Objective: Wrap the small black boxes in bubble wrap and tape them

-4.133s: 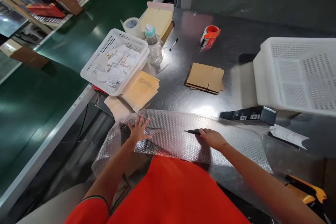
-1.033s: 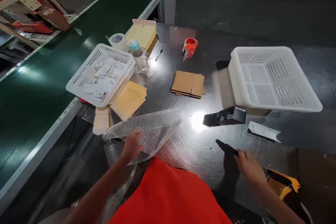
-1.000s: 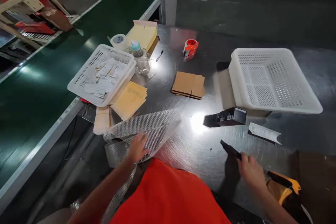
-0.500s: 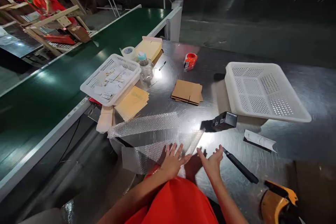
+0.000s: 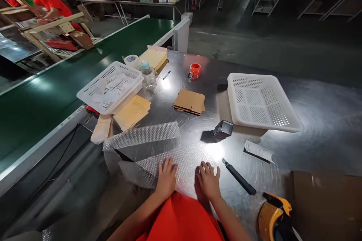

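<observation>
A strip of bubble wrap (image 5: 183, 158) lies across the front of the metal table, with a second strip (image 5: 152, 132) behind it. My left hand (image 5: 166, 176) rests on the near strip, fingers spread and nothing held. At that strip's right end is my right hand (image 5: 208, 179), its fingers apart and slightly bent over the edge. A small black box (image 5: 223, 131) stands just beyond my right hand. To the right lies a black utility knife (image 5: 240, 177) with its blade out, and past it a white paper slip (image 5: 258, 151).
An empty white basket (image 5: 292, 125) stands at right, another basket (image 5: 82, 95) with papers at left. Flat cardboard boxes (image 5: 188, 101), an orange tape dispenser (image 5: 194, 70) and a bottle (image 5: 147, 73) sit farther back. A yellow tape dispenser (image 5: 267, 216) is front right. Beyond runs a green conveyor (image 5: 113, 52).
My right hand has come down onto the right end of the bubble wrap, which now lies flatter. My left hand has turned to point more forward. The view has shifted right.
</observation>
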The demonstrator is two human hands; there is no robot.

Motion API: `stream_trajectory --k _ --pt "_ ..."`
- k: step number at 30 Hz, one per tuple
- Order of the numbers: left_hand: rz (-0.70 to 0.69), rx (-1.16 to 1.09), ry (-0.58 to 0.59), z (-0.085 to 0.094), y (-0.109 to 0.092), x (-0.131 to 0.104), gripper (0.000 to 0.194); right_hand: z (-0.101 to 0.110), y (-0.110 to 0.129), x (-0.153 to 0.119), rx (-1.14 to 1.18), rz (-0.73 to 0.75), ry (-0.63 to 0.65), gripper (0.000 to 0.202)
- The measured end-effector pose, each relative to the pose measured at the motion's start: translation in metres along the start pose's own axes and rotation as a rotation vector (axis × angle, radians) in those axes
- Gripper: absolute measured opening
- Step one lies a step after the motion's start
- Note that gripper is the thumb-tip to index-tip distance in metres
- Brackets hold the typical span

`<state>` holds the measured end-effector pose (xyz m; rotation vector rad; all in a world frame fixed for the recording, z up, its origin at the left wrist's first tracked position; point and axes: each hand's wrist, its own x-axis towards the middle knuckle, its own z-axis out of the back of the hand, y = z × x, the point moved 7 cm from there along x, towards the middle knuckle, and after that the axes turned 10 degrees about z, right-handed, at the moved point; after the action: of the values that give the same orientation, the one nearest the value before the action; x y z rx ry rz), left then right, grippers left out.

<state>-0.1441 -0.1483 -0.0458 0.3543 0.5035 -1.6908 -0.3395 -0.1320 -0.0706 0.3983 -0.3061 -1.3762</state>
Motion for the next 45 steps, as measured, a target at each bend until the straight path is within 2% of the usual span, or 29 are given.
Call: stream_trajectory --k 1,3,6,7,8,10,12,14,15,16,19,21,24,26,28,31,36,40,45 --pt "0.118 0.018 -0.002 -0.001 0.012 -0.001 0.065 0.009 -0.007 0.001 0.047 -0.006 -0.074 0.033" --pt "0.221 0.054 0.063 -0.005 0.027 -0.004 0.076 0.044 -0.02 0.007 0.137 -0.033 -0.293 0.035" --pt "0.21 0.076 0.153 -0.008 0.031 -0.004 0.085 0.119 -0.044 0.029 0.174 -0.097 -0.625 0.053" --pt "0.211 0.076 0.161 -0.006 0.032 -0.004 0.084 0.143 -0.053 0.042 0.165 -0.114 -0.664 0.058" --pt "0.214 0.072 0.166 -0.003 0.032 -0.002 0.081 0.163 -0.06 0.058 0.137 -0.097 -0.661 0.061" --pt "0.213 0.061 0.175 0.001 0.032 0.0 0.077 0.189 -0.074 0.095 0.092 -0.036 -0.528 0.069" --pt "0.197 0.057 0.175 0.005 0.032 0.002 0.076 0.197 -0.087 0.125 0.063 -0.002 -0.318 0.071" --pt "0.183 0.059 0.186 0.005 0.034 0.004 0.076 0.199 -0.096 0.138 0.069 0.011 -0.164 0.068" --pt "0.179 0.061 0.199 0.004 0.036 0.005 0.076 0.202 -0.097 0.138 0.082 0.019 -0.149 0.066" --pt "0.177 0.062 0.211 0.002 0.037 0.005 0.076 0.207 -0.095 0.134 0.102 0.027 -0.185 0.066" --pt "0.164 0.05 0.219 -0.002 0.04 0.006 0.077 0.219 -0.082 0.104 0.214 0.041 -0.408 0.074" --pt "0.162 0.027 0.214 -0.003 0.04 0.004 0.079 0.203 -0.066 0.084 0.326 0.076 -0.414 0.073" --pt "0.163 -0.025 0.245 -0.004 0.04 0.002 0.083 0.14 -0.03 0.068 0.474 0.196 -0.189 0.049" --pt "0.156 -0.054 0.269 -0.002 0.039 0.0 0.086 0.091 -0.007 0.065 0.533 0.243 -0.067 0.039" --pt "0.147 -0.065 0.281 0.002 0.039 0.0 0.086 0.052 0.011 0.067 0.55 0.269 -0.013 0.035" --pt "0.122 -0.063 0.286 0.005 0.038 0.001 0.086 0.015 0.028 0.073 0.603 0.312 0.03 0.024" --pt "0.101 -0.04 0.293 0.003 0.039 0.001 0.088 -0.007 0.018 0.076 0.755 0.269 0.085 0.019" --pt "0.097 -0.053 0.289 0.001 0.039 0.0 0.089 -0.011 0.008 0.072 0.79 0.245 0.126 0.024" --pt "0.106 -0.079 0.303 0.0 0.039 -0.001 0.089 -0.013 0.009 0.07 0.792 0.2 0.125 0.023"
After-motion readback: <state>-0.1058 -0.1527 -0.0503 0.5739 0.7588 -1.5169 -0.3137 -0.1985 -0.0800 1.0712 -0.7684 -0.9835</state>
